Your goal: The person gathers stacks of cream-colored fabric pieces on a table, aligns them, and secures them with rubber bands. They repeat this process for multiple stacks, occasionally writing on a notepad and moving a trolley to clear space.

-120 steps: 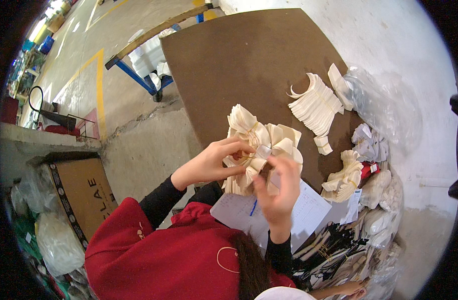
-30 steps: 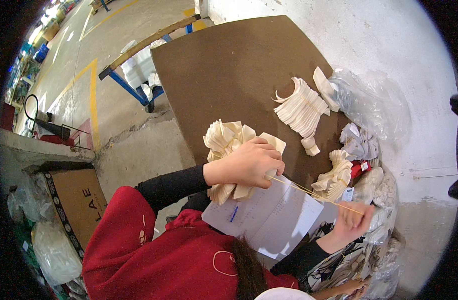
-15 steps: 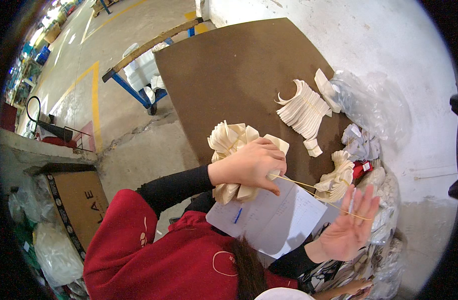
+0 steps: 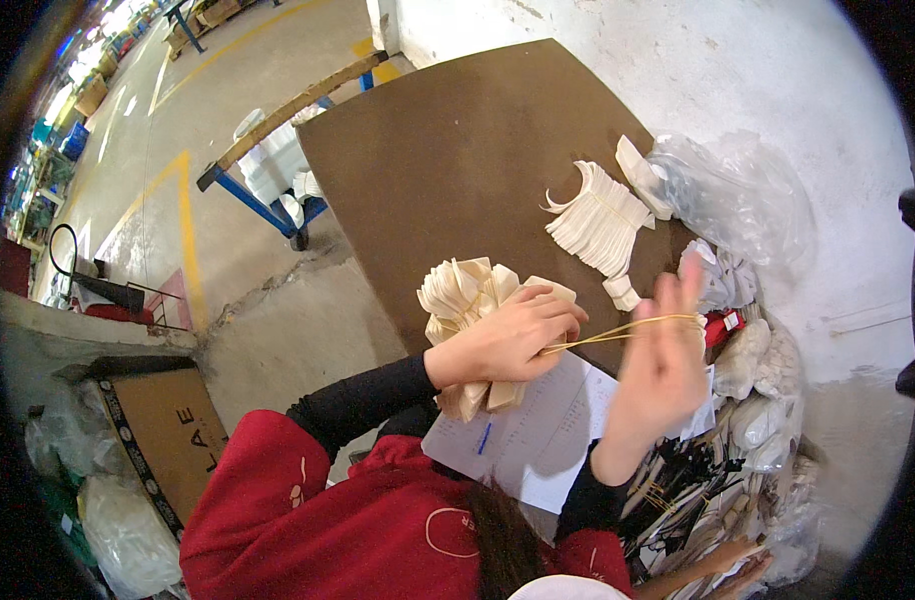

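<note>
Band, thin and yellow, stretches in a doubled line from the left hand across to the right hand. The left hand is clasped over the bundle of cream pieces, which lies under its palm and spreads out beyond its fingers, at the near edge of the brown desk. The right hand stands raised, well apart from the bundle, with the band hooked about its fingers; blur makes it hard to tell how far these are curled. White papers lie below the two hands, a blue pen on them. Farther off on the desk rests a cream stack, near a clear bag.
</note>
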`<state>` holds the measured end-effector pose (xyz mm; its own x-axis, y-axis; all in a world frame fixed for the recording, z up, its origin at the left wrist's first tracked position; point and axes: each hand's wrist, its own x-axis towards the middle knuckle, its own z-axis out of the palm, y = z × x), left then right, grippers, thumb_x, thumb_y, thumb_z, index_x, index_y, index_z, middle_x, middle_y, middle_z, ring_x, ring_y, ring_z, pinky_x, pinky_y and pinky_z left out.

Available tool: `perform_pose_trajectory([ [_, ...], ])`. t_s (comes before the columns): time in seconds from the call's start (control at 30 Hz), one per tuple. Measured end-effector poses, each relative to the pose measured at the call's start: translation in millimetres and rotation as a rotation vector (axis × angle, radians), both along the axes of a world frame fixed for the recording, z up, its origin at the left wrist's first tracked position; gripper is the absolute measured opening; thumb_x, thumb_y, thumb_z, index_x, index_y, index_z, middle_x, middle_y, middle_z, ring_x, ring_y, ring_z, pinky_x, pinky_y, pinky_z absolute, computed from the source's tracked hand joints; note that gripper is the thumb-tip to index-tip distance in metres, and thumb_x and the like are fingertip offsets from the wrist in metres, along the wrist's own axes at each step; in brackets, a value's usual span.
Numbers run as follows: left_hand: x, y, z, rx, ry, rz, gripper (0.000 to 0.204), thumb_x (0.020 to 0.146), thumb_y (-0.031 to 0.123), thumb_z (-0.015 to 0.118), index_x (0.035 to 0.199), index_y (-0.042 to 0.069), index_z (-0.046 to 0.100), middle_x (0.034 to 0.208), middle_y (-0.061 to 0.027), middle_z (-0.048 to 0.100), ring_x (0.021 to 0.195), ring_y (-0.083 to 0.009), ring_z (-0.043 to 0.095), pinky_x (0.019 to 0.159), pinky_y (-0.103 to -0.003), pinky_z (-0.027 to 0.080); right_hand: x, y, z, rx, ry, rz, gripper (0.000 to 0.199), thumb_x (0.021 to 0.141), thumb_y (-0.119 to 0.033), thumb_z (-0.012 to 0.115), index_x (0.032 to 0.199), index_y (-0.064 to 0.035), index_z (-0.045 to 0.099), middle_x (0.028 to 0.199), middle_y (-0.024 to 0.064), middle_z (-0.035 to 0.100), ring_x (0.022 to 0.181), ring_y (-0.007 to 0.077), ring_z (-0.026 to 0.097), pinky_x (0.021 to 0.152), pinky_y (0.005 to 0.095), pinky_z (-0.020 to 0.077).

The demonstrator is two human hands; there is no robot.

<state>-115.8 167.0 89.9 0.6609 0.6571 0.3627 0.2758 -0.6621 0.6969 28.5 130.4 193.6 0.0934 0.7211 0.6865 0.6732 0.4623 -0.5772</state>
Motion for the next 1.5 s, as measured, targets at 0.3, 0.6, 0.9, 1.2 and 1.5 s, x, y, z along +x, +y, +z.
perform_pose_trajectory([
  [0.3,6,-9,-5,0.210,-0.024,0.219,0.022,0.078,0.011,0.064,0.099,0.008,0.060,0.134,-0.0097,0.055,0.133,-0.0323,0.045,0.116,-0.063,0.017,70,-5,-150,-0.612,0.598,-0.274,0.034,0.096,-0.020,0.065,0.115,0.0083,0.067,0.112,0.0135,0.069,0.095,0.0141,0.063,0.086,0.0254,0.0479],
  [0.6,15,-15,-2,0.109,0.187,0.717,0.018,0.087,0.025,0.061,0.094,0.010,0.068,0.110,-0.0103,0.068,0.123,-0.0346,0.050,0.106,-0.065,0.023,56,24,-183,-1.079,0.638,0.024,0.052,0.101,-0.048,0.049,0.091,-0.0016,0.070,0.082,0.0053,0.066,0.079,0.0137,0.059,0.072,0.0281,0.0458],
  [0.9,16,-11,-4,0.073,0.198,0.674,0.021,0.090,0.022,0.057,0.082,0.008,0.070,0.091,-0.0061,0.073,0.105,-0.0256,0.060,0.095,-0.056,0.034,42,53,-147,-1.375,0.943,0.246,0.055,0.096,-0.059,0.051,0.119,-0.0103,0.064,0.114,0.0043,0.065,0.102,0.0174,0.061,0.091,0.0323,0.0443],
  [1.2,-5,-18,1,0.052,0.102,0.606,0.023,0.091,0.022,0.057,0.079,0.006,0.067,0.088,-0.0077,0.071,0.095,-0.0271,0.063,0.090,-0.053,0.037,29,71,-109,-1.389,0.846,0.219,0.049,0.091,-0.059,0.059,0.102,-0.0115,0.068,0.102,0.0026,0.067,0.094,0.0146,0.061,0.085,0.0296,0.0446],
  [1.5,-26,-33,0,0.103,-0.013,0.485,0.018,0.090,0.018,0.061,0.077,0.005,0.063,0.082,-0.0075,0.066,0.090,-0.0257,0.060,0.087,-0.052,0.037,27,93,-100,-1.386,0.409,0.307,0.057,0.084,-0.061,0.066,0.090,-0.0057,0.074,0.077,0.0011,0.067,0.065,0.0110,0.060,0.060,0.0235,0.0438],
])
